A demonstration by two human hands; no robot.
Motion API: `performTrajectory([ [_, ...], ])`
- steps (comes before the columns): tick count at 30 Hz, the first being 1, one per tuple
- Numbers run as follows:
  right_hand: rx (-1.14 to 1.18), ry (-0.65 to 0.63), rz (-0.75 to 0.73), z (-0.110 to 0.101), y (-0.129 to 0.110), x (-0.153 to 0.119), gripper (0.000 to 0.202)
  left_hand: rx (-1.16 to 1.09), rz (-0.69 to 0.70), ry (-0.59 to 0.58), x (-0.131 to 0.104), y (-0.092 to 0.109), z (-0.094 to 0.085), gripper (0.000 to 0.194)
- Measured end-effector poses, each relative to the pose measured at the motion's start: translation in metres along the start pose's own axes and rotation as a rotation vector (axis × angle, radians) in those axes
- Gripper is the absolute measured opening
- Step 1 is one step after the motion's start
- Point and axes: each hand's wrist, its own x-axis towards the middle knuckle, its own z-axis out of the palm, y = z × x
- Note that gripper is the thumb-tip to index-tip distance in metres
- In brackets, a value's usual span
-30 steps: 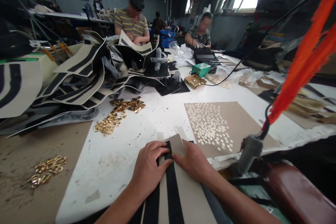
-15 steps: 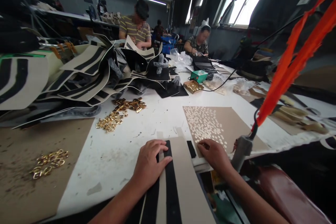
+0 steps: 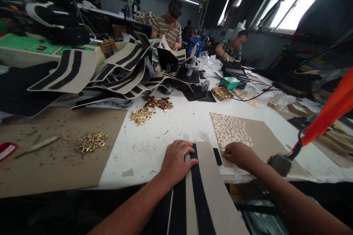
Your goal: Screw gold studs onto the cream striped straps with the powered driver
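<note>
My left hand (image 3: 178, 161) lies on a beige panel (image 3: 211, 180) with black stripes, its thumb and fingers closing across the end of one black strip (image 3: 199, 183). The panel hangs over the table's front edge toward me. To the right, my right hand (image 3: 239, 156) rests on a brown sheet (image 3: 259, 134), fingers curled together at the edge of many small, pale, ring-like pieces (image 3: 230, 128). Whatever its fingertips hold is hidden. Between the hands lies a short black piece (image 3: 217, 156).
Gold hardware (image 3: 142, 115) is heaped mid-table, with gold clasps (image 3: 93, 142) on the left brown board (image 3: 68, 165). Striped panels (image 3: 124, 58) are piled behind. A green box (image 3: 229, 83) stands farther back. Orange cloth (image 3: 328, 108) hangs at right. Two people work across the table.
The view has turned left, so things appear farther right. My right hand's fingers have curled in more at the ring-like pieces. My left hand stays on the striped panel.
</note>
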Motion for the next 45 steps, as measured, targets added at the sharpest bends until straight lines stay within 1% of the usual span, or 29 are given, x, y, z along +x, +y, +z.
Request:
performTrajectory([
  [3, -0.104, 0.021, -0.018, 0.002, -0.008, -0.001, 0.012, -0.014, -0.002, 0.006, -0.002, -0.001, 0.001, 0.028],
  [7, -0.157, 0.046, -0.065, 0.000, -0.020, -0.019, 0.017, -0.034, 0.000, 0.020, -0.005, -0.004, 0.003, 0.031],
  [9, -0.017, 0.033, -0.116, -0.006, -0.034, -0.030, 0.020, -0.037, 0.005, 0.022, -0.006, -0.005, 0.004, 0.031],
  [11, 0.255, -0.006, -0.164, -0.014, -0.053, -0.038, 0.023, -0.032, 0.011, 0.020, -0.006, -0.005, 0.004, 0.031],
  [13, 0.494, -0.057, -0.209, -0.018, -0.075, -0.039, 0.025, -0.025, 0.010, 0.017, -0.006, -0.005, 0.004, 0.031],
  [15, 0.561, -0.100, -0.263, -0.017, -0.094, -0.033, 0.022, -0.020, 0.002, 0.012, -0.006, -0.004, 0.003, 0.031],
  [17, 0.545, -0.122, -0.312, -0.011, -0.104, -0.024, 0.018, -0.018, -0.004, 0.003, -0.006, -0.004, 0.002, 0.030],
  [20, 0.498, -0.137, -0.319, 0.002, -0.107, -0.012, 0.019, -0.021, 0.008, -0.009, -0.006, -0.005, 0.002, 0.029],
  [24, 0.513, -0.149, -0.218, 0.010, -0.101, -0.005, 0.017, -0.020, 0.014, -0.001, -0.006, -0.006, 0.003, 0.033],
  [27, 0.549, -0.194, -0.150, 0.010, -0.100, -0.004, 0.017, -0.020, 0.004, 0.001, -0.005, -0.006, 0.004, 0.033],
  [30, 0.575, -0.227, -0.180, 0.008, -0.103, -0.003, 0.018, -0.024, 0.004, -0.009, -0.003, -0.006, 0.003, 0.033],
  [33, 0.551, -0.207, -0.205, 0.007, -0.105, -0.003, 0.016, -0.025, 0.005, -0.008, -0.003, -0.006, 0.003, 0.034],
  [37, 0.580, -0.196, -0.160, 0.009, -0.106, 0.000, 0.013, -0.017, 0.014, 0.001, -0.004, -0.006, 0.004, 0.036],
  [39, 0.643, -0.163, -0.167, 0.011, -0.105, -0.003, 0.010, -0.013, 0.018, 0.003, -0.004, -0.005, 0.003, 0.036],
  [41, 0.733, -0.062, -0.170, 0.013, -0.100, -0.014, 0.017, -0.006, 0.019, 0.006, -0.003, -0.004, 0.003, 0.034],
  [43, 0.823, 0.098, -0.112, 0.017, -0.089, -0.038, 0.032, 0.002, 0.017, 0.013, -0.002, -0.004, 0.003, 0.032],
  [45, 0.870, 0.310, 0.036, 0.024, -0.069, -0.073, 0.045, 0.005, 0.016, 0.020, -0.001, -0.004, 0.004, 0.031],
])
